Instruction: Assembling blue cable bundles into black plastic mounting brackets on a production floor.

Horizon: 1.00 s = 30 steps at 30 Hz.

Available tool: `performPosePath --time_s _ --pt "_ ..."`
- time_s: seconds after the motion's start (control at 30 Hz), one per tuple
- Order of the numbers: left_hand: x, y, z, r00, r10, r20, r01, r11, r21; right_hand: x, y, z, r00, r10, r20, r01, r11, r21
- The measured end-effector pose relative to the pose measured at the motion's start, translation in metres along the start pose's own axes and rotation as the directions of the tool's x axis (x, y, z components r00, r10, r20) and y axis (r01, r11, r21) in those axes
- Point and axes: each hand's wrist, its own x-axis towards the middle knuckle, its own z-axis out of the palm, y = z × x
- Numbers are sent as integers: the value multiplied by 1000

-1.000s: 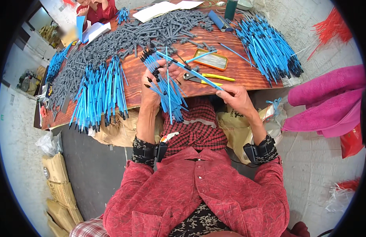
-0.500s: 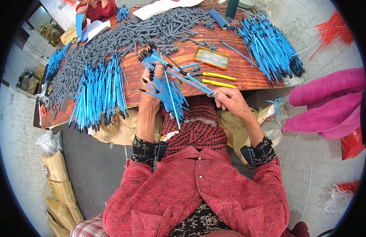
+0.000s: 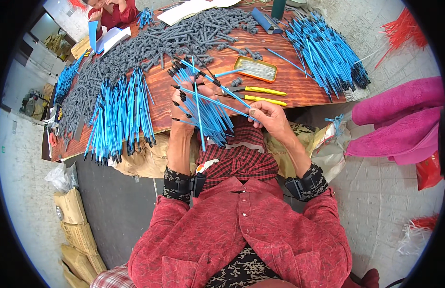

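Observation:
My left hand (image 3: 182,108) is closed round a fanned bundle of thin blue tubes with black tips (image 3: 213,122), held just over the table's near edge. With thumb and fingers, my right hand (image 3: 272,119) pinches the ends of blue tubes (image 3: 228,108) that slant across from the bundle; at least two seem to meet there. One loose tube (image 3: 198,108) stands nearly upright across the front of the bundle. My left fingers are partly hidden behind the tubes.
Pliers with yellow handles (image 3: 265,90) and a tin of thin metal pins (image 3: 256,69) lie beyond my right hand. Grey plastic parts (image 3: 184,36) heap across the wooden table. Blue tube piles lie left (image 3: 119,117) and right (image 3: 325,55). Another person (image 3: 114,14) sits at far left.
My right hand has shifted slightly left, toward the bundle. The tubes between my hands have spread apart, and the upright loose tube has moved left. My left hand keeps its hold.

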Motion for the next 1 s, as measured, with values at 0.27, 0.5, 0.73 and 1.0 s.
performPosePath --time_s 0.27,0.5,0.73,1.0 --pt "-4 8 20 991 110 -70 -85 952 293 -9 -1 10 806 -557 -201 356 726 -588" --pt "0 1 15 987 116 -110 -95 979 178 -12 -3 25 768 -552 -326 295 756 -584" --pt "-2 2 7 999 43 11 -43 999 33 -7 1 26 848 -421 -321 249 852 -460" --pt "-6 -1 8 985 151 81 -132 970 -205 -13 -2 33 799 -565 -206 309 679 -666"
